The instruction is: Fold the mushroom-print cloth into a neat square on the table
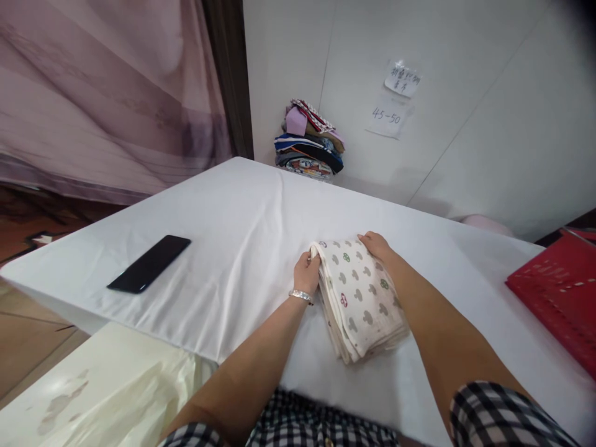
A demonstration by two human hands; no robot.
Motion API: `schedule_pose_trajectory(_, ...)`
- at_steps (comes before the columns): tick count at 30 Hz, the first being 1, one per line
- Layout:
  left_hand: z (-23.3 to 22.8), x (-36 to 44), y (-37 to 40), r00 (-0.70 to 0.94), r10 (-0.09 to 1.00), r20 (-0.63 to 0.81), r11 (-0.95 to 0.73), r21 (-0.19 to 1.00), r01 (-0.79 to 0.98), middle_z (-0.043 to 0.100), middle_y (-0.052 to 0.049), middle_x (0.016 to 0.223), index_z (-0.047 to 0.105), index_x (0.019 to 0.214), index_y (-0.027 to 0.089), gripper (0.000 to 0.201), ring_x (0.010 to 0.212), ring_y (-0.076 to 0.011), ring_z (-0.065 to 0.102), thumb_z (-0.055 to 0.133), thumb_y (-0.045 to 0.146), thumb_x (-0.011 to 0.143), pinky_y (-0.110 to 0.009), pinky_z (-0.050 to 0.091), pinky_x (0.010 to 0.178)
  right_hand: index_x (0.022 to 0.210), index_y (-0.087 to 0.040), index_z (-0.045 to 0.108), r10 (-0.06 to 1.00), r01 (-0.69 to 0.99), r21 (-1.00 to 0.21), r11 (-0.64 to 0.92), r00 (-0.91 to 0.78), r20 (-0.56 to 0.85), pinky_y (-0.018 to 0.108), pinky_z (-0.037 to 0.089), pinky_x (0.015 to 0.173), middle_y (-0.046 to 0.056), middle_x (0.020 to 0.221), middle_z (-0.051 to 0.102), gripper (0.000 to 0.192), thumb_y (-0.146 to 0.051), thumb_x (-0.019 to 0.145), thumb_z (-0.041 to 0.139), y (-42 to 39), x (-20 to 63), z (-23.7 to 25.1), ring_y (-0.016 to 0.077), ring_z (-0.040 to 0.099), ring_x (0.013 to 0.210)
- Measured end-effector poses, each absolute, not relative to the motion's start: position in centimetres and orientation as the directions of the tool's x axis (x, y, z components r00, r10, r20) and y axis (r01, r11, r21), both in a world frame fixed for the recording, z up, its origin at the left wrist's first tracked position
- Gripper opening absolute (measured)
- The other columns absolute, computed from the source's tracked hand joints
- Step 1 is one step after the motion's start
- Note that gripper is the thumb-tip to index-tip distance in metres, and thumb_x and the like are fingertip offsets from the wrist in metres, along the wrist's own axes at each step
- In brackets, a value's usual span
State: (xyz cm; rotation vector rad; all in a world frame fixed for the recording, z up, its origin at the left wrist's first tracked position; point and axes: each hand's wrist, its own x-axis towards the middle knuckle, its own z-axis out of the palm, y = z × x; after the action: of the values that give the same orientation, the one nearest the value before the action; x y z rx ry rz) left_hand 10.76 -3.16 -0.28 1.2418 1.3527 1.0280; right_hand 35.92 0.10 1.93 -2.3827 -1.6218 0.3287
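Note:
A folded cream cloth [361,298] printed with grey, green and red mushroom shapes lies on the white-covered table [223,248] in front of me. Its layers show along the left and near edges. My left hand [307,271] pinches the far left corner, a silver bracelet at its wrist. At the far right corner my right hand [376,244] has its fingers closed over the cloth's edge, with part of the fingertips hidden.
On the table's left lies a black phone [149,264]. A stack of folded fabrics [310,139] stands by the wall beyond the far edge. At right is a red item [559,292]; at lower left, pale plastic [139,397] on a lower surface.

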Motion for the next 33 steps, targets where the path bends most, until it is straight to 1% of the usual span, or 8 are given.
schedule_pose_trajectory(3,-0.2,10.6,-3.4,0.012,0.996,-0.084,0.080,0.976,0.203,0.054,0.003,0.061,0.059,0.082,0.020,0.020,0.058,-0.0124,0.049,0.049,0.036,0.079,-0.022,0.037,0.057,0.082,-0.017,0.062,0.928,0.882,-0.297,-0.367,0.367,-0.058,0.025,0.036,0.064,0.008,0.087,0.065,0.037,-0.046,0.087,0.040,0.5,36.1,1.7,0.0185,0.057,0.079)
schedule_pose_trajectory(9,0.9,10.1,-3.9,0.088,0.992,0.086,-0.117,0.882,0.457,0.055,0.002,0.059,0.059,0.096,0.023,0.021,0.060,-0.0148,0.053,0.049,0.032,0.081,-0.024,0.036,0.060,0.083,-0.018,0.064,0.929,0.904,-0.218,-0.367,0.370,-0.030,0.029,0.039,0.070,0.011,0.089,0.066,0.035,-0.041,0.088,0.039,0.3,35.5,2.1,0.0218,0.058,0.084)
schedule_pose_trajectory(13,0.6,9.9,-3.1,0.045,0.998,-0.044,0.021,0.903,0.429,0.059,0.000,0.062,0.060,0.091,0.022,0.019,0.062,-0.0160,0.055,0.048,0.034,0.081,-0.025,0.037,0.060,0.095,-0.016,0.064,0.944,0.937,-0.160,-0.311,0.324,0.061,0.035,0.036,0.088,0.014,0.105,0.063,0.030,-0.028,0.090,0.036,-0.6,34.1,2.9,0.0247,0.051,0.106)
schedule_pose_trajectory(16,0.1,9.9,-2.3,0.031,0.984,-0.178,0.155,0.919,0.363,0.062,-0.001,0.065,0.060,0.089,0.021,0.021,0.063,-0.0167,0.057,0.048,0.036,0.080,-0.025,0.039,0.059,0.105,-0.018,0.062,0.969,0.975,-0.188,-0.120,0.156,0.193,0.036,0.030,0.100,0.011,0.117,0.059,0.032,-0.025,0.091,0.034,-2.1,31.7,3.3,0.0222,0.046,0.116)
schedule_pose_trajectory(20,0.0,9.9,-2.0,0.023,0.980,-0.199,0.177,0.911,0.372,0.065,-0.003,0.073,0.060,0.092,0.020,0.025,0.068,-0.0178,0.060,0.047,0.037,0.080,-0.026,0.042,0.061,0.122,-0.018,0.054,0.922,0.925,-0.305,0.227,-0.104,0.373,0.039,0.027,0.106,0.009,0.132,0.049,0.041,-0.037,0.092,0.034,-4.9,26.9,3.0,0.0210,0.039,0.125)
schedule_pose_trajectory(22,0.1,9.9,-2.0,0.014,0.984,-0.178,0.157,0.902,0.403,0.067,-0.004,0.080,0.060,0.093,0.020,0.025,0.074,-0.0184,0.062,0.047,0.036,0.080,-0.027,0.043,0.066,0.130,-0.020,0.046,0.914,0.886,-0.313,0.342,-0.236,0.330,0.043,0.024,0.108,0.007,0.139,0.042,0.045,-0.039,0.093,0.033,-6.2,24.8,2.5,0.0215,0.031,0.132)
schedule_pose_trajectory(26,0.3,9.9,-2.0,0.008,0.992,-0.129,0.109,0.871,0.479,0.068,-0.007,0.085,0.060,0.096,0.019,0.026,0.082,-0.0198,0.063,0.048,0.036,0.080,-0.027,0.044,0.071,0.141,-0.021,0.030,0.937,0.879,-0.334,0.341,-0.290,0.194,0.046,0.021,0.108,0.006,0.146,0.031,0.049,-0.038,0.095,0.024,-7.1,23.1,1.4,0.0208,0.025,0.135)
schedule_pose_trajectory(33,0.2,9.5,-2.1,0.048,0.996,-0.080,0.040,0.833,0.551,0.069,-0.007,0.084,0.054,0.108,0.019,0.032,0.081,-0.0223,0.064,0.046,0.038,0.083,-0.030,0.045,0.071,0.141,-0.020,0.029,0.938,0.893,-0.290,0.344,-0.309,0.159,0.045,0.021,0.109,0.006,0.146,0.030,0.050,-0.039,0.096,0.022,-7.0,23.6,1.6,0.0201,0.024,0.136)
